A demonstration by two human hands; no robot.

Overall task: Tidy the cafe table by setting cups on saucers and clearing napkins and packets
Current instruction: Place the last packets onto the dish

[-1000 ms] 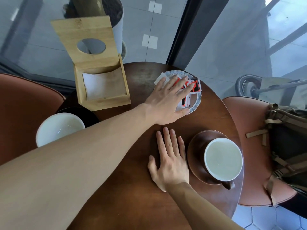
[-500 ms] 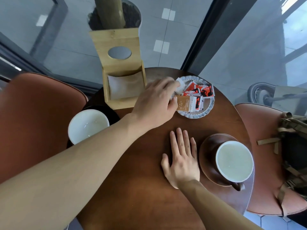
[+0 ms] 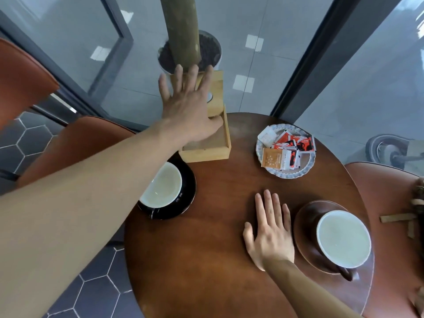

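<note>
My left hand (image 3: 187,104) reaches over the wooden napkin box (image 3: 207,148) at the table's far edge, fingers spread against its raised lid, thumb at the box's inner rim. My right hand (image 3: 270,230) lies flat on the round wooden table (image 3: 206,260). A white cup (image 3: 161,184) sits on a black saucer (image 3: 183,203) at the left. A second cup (image 3: 343,237) sits on a brown saucer (image 3: 306,226) at the right. A scalloped dish (image 3: 305,168) holds several sugar packets (image 3: 286,152).
Brown leather chairs stand at the left (image 3: 75,138) and right (image 3: 385,187), the right one with a bag's straps (image 3: 399,219). Glass walls and a potted trunk (image 3: 183,31) rise just behind the table. Hexagon tile floor lies below at the left.
My left hand left the packet dish and moved left to the napkin box, fingers now spread on its lid. The view swung right and down. My right hand stayed flat.
</note>
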